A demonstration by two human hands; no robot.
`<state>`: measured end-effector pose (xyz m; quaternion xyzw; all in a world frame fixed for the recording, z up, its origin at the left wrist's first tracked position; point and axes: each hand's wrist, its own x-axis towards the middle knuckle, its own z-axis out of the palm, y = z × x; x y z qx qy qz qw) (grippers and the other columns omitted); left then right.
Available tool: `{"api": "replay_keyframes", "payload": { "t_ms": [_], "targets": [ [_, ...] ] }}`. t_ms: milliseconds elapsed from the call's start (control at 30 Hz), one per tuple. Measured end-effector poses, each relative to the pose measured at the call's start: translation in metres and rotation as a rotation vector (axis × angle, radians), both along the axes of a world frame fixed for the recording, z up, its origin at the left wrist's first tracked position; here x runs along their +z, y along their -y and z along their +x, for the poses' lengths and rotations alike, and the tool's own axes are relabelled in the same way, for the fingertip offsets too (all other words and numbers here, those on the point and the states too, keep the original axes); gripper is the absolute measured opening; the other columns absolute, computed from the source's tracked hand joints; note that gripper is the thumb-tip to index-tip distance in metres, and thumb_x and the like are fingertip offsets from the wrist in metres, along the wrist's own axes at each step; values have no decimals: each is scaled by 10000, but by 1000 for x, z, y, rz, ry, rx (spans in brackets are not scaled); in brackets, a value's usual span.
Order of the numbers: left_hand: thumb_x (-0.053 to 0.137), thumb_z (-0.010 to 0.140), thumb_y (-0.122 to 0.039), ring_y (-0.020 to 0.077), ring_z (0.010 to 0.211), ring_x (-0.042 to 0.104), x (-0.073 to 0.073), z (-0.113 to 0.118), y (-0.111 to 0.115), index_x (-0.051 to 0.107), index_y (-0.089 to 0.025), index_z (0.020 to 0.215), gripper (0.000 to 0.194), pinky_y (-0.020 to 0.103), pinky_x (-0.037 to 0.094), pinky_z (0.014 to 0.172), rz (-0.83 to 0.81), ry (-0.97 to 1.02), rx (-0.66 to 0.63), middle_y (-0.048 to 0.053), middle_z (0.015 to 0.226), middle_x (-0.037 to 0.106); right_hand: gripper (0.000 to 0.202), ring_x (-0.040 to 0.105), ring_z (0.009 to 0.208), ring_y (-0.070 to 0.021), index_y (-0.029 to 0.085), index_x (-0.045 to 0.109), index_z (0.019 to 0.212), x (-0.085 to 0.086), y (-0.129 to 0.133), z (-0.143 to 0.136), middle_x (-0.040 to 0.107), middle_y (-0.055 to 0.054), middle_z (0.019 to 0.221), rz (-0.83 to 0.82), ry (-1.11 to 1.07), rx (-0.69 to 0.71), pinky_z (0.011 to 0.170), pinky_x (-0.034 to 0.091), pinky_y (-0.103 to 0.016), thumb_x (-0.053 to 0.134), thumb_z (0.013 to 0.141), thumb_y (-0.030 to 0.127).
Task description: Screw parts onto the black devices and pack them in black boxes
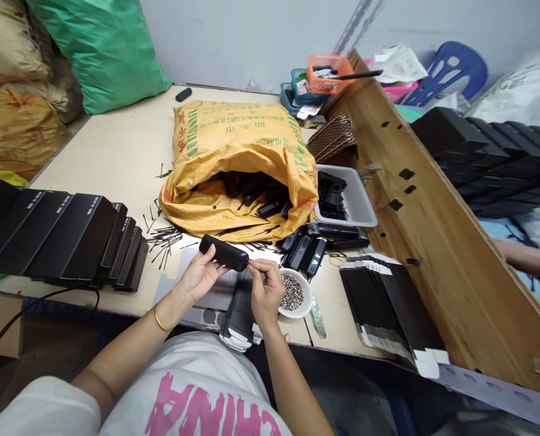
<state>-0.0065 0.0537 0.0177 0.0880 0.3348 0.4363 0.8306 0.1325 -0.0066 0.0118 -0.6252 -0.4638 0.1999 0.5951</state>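
Note:
My left hand (200, 274) holds a black oblong device (224, 252) above the table's front part, fingers under it and thumb on its near side. At the device's right end, my right hand (267, 292) pinches something too small to make out. A white bowl of small metal pieces (293, 293) stands just right of my right hand. Beneath the hands lie a grey sheet (192, 281) and flat black boxes (240, 312). Behind the hands, an open yellow sack (238, 133) shows black devices inside. Thin black sticks (164, 242) lie scattered left of the sack.
Black boxes (79, 236) stand in a row at left. Right of the sack are a white tray (363, 197), black devices (304, 251) and flattened black boxes (388, 303). A wooden partition (415, 200) borders the right side; another person's arm (524, 257) shows beyond it.

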Motion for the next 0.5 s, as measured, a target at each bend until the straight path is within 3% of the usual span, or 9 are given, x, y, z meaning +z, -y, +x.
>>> {"api": "replay_keyframes", "payload": {
  "t_ms": [167, 267, 400, 500],
  "targets": [
    [637, 811, -290, 205, 948, 626, -5, 0, 3, 595, -131, 1014, 261, 438, 469, 935, 44, -45, -28, 104, 1059, 653, 89, 577, 806, -199, 240, 636, 803, -3, 2, -8, 617, -35, 802, 2, -15, 16, 762, 465, -374, 564, 834, 281],
    [648, 796, -322, 208, 956, 619, 0, -3, 2, 591, -139, 977, 263, 435, 465, 930, 72, -80, -19, 98, 1032, 655, 117, 589, 830, -216, 260, 663, 871, -5, 5, -14, 650, -45, 831, 14, 28, 15, 796, 466, -411, 553, 841, 285],
    [665, 767, -356, 222, 1057, 579, 6, -25, 4, 588, -197, 996, 289, 410, 419, 974, 398, -293, 26, 73, 1083, 640, 196, 608, 899, -221, 263, 654, 1010, 1, 14, 3, 672, -52, 948, -46, 115, 79, 830, 467, -395, 541, 854, 294],
    [718, 702, -299, 228, 1013, 589, -9, -36, 5, 602, -207, 968, 304, 385, 395, 981, 635, -596, -89, 65, 1013, 661, 229, 610, 838, -213, 249, 625, 1057, 4, 19, 38, 670, -54, 929, -129, 238, 20, 789, 475, -375, 511, 871, 319]
  ]
}}
